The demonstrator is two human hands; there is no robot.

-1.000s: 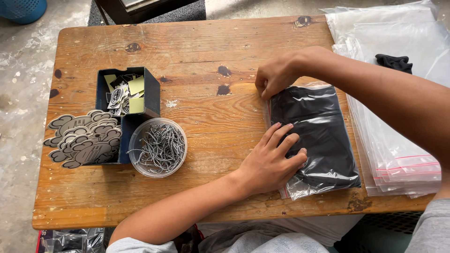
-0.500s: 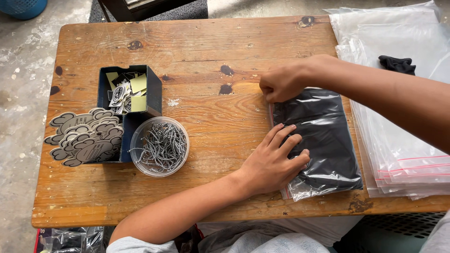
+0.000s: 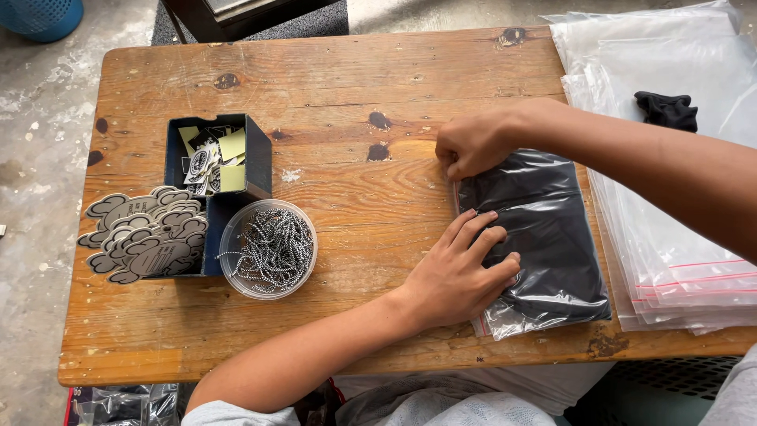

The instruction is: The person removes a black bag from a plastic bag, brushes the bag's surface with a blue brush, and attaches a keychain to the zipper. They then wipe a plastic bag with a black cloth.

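Observation:
A clear plastic bag with a folded black garment (image 3: 544,244) lies on the right half of the wooden table (image 3: 331,87). My left hand (image 3: 461,272) presses flat on the bag's left side, fingers spread. My right hand (image 3: 473,146) pinches the bag's top left corner along its sealing edge, fingers curled closed on the plastic.
A stack of clear zip bags (image 3: 670,158) lies at the right edge with a small black cloth item (image 3: 669,109) on top. At the left stand a dark blue box of tags (image 3: 214,162), grey cloud-shaped cards (image 3: 142,233) and a round tub of ball chains (image 3: 268,248).
My right hand has slid left along the bag's top edge to its top left corner. My left hand has stayed pressed on the bag.

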